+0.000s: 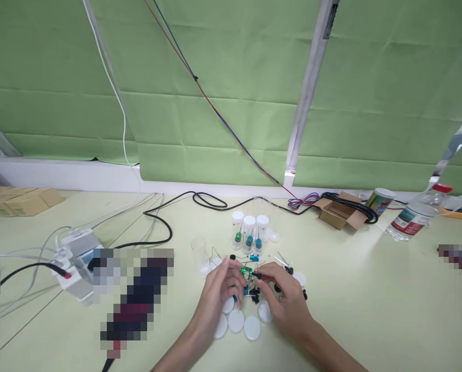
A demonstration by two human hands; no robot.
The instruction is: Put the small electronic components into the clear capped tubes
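Observation:
My left hand (223,284) pinches a small shiny green cylindrical part (246,270) near its fingertips. At the right end of that part, my right hand (283,289) grips a small black piece (256,275), which meets the green part; whether they are joined I cannot tell. Below and between my hands lie loose black pieces (255,295) and blue metallic parts, one blue part (254,258) resting just beyond my fingers. Thin metal rods (282,259) are scattered to the right. Several round white lids (236,321) lie near my wrists.
Three clear capped tubes (249,235) with blue or green parts inside stand beyond my hands. An uncapped clear tube (200,256) is at their left. Further out are a cardboard box (341,212), a water bottle (412,217), a power strip (76,263) and a black cable (169,227).

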